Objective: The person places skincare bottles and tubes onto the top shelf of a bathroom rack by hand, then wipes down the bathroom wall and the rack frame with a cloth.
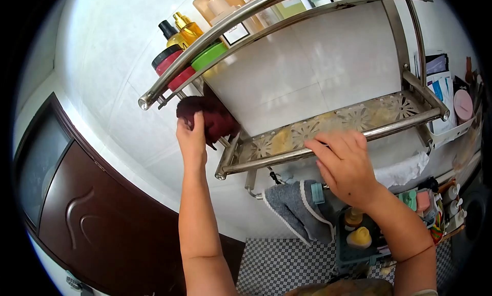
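Observation:
My left hand (192,140) is closed on a dark red cloth (219,123), pressed against the left end of a metal wall shelf, just under the upper tier. Part of the cloth lies behind the end bars. Curled over the front rail (261,161) of the lower tier is my right hand (346,165), its fingertips at the rail. The lower shelf plate (307,132) has cut-out flower patterns and brownish-yellow stains, with nothing standing on it.
Bottles (218,6) and jars (169,60) line the upper tier. A grey towel (300,209) hangs below. A basket (353,252) of toiletries stands lower right, a white caddy (451,134) hangs at right, and a brown door (102,209) is at left.

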Available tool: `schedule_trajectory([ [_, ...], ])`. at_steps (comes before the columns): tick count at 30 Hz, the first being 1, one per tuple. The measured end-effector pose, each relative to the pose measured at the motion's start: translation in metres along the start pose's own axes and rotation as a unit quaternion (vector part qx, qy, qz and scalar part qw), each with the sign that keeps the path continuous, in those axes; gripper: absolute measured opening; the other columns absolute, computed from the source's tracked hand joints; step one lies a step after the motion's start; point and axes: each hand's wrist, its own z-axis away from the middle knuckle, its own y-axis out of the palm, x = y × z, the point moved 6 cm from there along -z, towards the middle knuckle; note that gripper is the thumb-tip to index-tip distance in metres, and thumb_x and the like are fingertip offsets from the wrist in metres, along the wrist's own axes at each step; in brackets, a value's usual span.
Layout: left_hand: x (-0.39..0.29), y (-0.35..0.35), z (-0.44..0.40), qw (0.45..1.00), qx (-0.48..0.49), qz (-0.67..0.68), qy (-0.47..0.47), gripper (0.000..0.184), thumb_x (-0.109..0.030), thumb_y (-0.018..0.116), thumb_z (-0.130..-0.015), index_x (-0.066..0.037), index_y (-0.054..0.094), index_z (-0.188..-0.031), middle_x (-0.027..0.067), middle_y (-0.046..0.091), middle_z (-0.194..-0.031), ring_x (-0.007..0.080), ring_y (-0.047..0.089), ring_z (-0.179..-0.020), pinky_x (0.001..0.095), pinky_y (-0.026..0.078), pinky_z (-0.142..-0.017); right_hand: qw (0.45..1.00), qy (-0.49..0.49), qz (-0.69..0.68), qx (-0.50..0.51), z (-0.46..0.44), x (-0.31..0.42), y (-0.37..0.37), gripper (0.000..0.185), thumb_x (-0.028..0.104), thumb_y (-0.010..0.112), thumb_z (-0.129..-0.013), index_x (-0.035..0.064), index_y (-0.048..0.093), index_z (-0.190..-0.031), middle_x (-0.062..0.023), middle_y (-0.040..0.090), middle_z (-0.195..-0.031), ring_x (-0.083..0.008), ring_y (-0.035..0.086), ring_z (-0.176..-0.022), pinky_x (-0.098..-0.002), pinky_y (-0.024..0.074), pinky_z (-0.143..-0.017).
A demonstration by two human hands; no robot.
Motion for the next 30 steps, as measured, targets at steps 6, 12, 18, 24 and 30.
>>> schedule_trajectory([
  [6,0.024,0.0,0.017,0.993,0.105,0.044,-0.029,0.018,-0.01,0.052,-0.088,-0.001,0.051,-0.103,0.0018,0.057,-0.09,0.0074,0.051,-0.08,0.0225,0.042,-0.072,1.0,-0.007,-0.007,-0.005,0.0,-0.001,-0.001,0.03,0.006,0.055,-0.07,0.0039,0.056,-0.1,-0.0062,0.054,-0.098,-0.0204,0.051,-0.093,-0.0338,0.0331,-0.085],
  [12,0.037,-0.001,0.028,0.973,0.203,0.082,-0.076,0.025,-0.01,0.055,-0.087,-0.002,0.05,-0.11,0.0033,0.056,-0.099,0.0115,0.052,-0.092,0.0258,0.039,-0.085,1.0,-0.013,-0.012,-0.001,0.0,-0.001,-0.001,0.032,0.006,0.055,-0.07,0.0035,0.055,-0.102,-0.0066,0.054,-0.099,-0.0206,0.051,-0.094,-0.034,0.0323,-0.086],
  [18,0.011,0.003,0.001,0.978,0.121,0.167,-0.006,0.032,-0.016,0.06,-0.082,0.0,0.049,-0.108,0.0069,0.056,-0.097,0.0153,0.055,-0.086,0.0278,0.046,-0.074,1.0,-0.027,0.003,0.015,-0.001,0.002,-0.002,0.035,0.007,0.054,-0.071,0.0023,0.054,-0.105,-0.0075,0.054,-0.1,-0.0217,0.05,-0.095,-0.0344,0.0314,-0.086],
  [24,-0.002,0.005,-0.034,0.92,0.17,0.349,-0.048,0.033,-0.02,0.056,-0.085,-0.002,0.049,-0.112,0.0079,0.056,-0.107,0.0199,0.055,-0.098,0.0338,0.045,-0.088,0.999,-0.02,0.007,0.026,-0.001,0.002,-0.002,0.036,0.008,0.055,-0.071,0.0027,0.053,-0.107,-0.0077,0.053,-0.101,-0.0223,0.05,-0.095,-0.0351,0.0312,-0.087],
  [30,0.035,0.013,-0.044,0.85,0.29,0.438,-0.042,0.036,-0.027,0.05,-0.088,-0.004,0.048,-0.115,0.0095,0.054,-0.115,0.0233,0.052,-0.105,0.038,0.041,-0.094,0.999,-0.025,0.02,0.028,0.002,0.002,0.001,0.037,0.008,0.054,-0.072,0.0035,0.053,-0.109,-0.0067,0.053,-0.102,-0.0217,0.049,-0.096,-0.0344,0.0315,-0.087],
])
